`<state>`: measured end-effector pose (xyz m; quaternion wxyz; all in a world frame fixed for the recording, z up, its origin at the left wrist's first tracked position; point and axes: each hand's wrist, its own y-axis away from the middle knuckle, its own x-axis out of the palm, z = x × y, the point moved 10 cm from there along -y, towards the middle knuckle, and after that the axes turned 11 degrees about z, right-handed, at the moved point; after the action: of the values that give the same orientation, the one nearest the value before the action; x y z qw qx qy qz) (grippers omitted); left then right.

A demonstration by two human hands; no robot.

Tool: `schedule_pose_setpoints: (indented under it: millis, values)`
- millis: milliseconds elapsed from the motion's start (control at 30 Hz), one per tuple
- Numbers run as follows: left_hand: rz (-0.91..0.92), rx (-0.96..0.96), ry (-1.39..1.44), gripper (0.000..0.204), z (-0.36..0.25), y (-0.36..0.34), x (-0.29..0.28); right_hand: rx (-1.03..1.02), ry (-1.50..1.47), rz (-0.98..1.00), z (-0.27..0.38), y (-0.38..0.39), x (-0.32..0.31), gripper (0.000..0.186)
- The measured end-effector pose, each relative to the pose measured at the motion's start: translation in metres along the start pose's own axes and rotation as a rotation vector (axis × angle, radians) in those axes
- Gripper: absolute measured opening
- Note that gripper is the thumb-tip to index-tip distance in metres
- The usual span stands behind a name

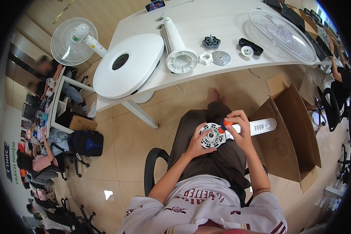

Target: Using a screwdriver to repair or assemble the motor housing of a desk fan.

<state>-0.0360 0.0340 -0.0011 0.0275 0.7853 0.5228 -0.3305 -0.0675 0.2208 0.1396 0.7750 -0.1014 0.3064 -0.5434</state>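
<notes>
So the fan motor housing is sitting on the lap, vented face up, long white neck pointing right. Left hand is gripping the housing's rim; right hand has its fingers wrapped round an orange-and-blue tool, probably a stubby screwdriver, right beside the vents. Open cardboard box just to the right. Past the knees, a white table has the round-cornered fan base, white stand column, dark star-shaped knob and a wire fan grille.
</notes>
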Motion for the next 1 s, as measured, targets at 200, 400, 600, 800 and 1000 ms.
schedule_pose_setpoints:
  millis: [200, 400, 600, 800, 1000]
  values:
    - [-0.002, 0.000, 0.017, 0.087, 0.003, 0.002, 0.001, 0.062, -0.114, -0.006, -0.006, -0.004, 0.001, 0.024]
    - [0.002, -0.008, 0.020, 0.086, 0.003, 0.001, 0.001, -0.006, -0.105, -0.005, 0.002, -0.002, 0.003, 0.025]
    - [0.007, -0.021, 0.020, 0.085, 0.003, 0.001, 0.002, 0.029, -0.016, 0.008, -0.004, 0.002, 0.001, 0.025]
    - [0.008, -0.015, 0.007, 0.086, 0.004, 0.001, 0.003, 0.092, -0.155, -0.021, -0.006, -0.001, 0.004, 0.022]
    - [0.001, -0.003, 0.010, 0.086, 0.003, 0.001, 0.002, 0.016, -0.141, 0.007, -0.003, -0.001, 0.004, 0.020]
